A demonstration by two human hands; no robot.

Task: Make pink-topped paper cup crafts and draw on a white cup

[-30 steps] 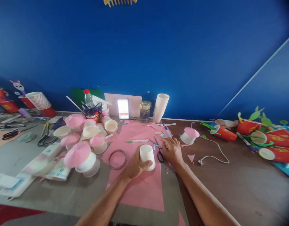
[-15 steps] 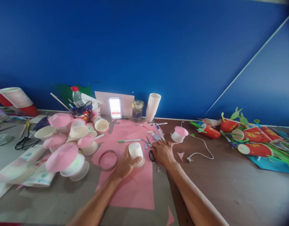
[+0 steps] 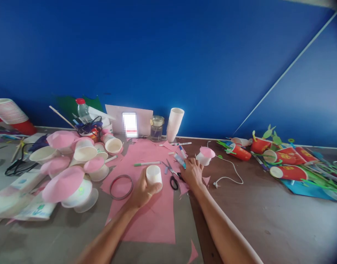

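My left hand [image 3: 143,189] is wrapped around a white paper cup [image 3: 154,176], held bottom-up above a pink paper sheet [image 3: 149,227]. My right hand [image 3: 193,172] lies low over the table with its fingers stretched forward and somewhat apart. Its fingertips are near a small white cup with a pink cone top [image 3: 205,156], and I cannot tell whether they touch it. Beside its thumb is a light-blue tube [image 3: 180,160]. Black-handled scissors [image 3: 174,182] lie just left of this hand, one handle partly hidden by it.
A roll of tape [image 3: 121,198] and a green-tipped marker [image 3: 146,164] lie on the pink sheet. Pink-topped cups [image 3: 64,185] crowd the left. Behind stand a lidded jar [image 3: 156,130] and a cup stack [image 3: 175,124]. Right are a white cable [image 3: 230,179] and red cups [image 3: 289,172].
My right hand has shifted right and forward, toward the pink-topped cup, uncovering more of the scissors. My left hand keeps the white cup. The view has turned slightly right.
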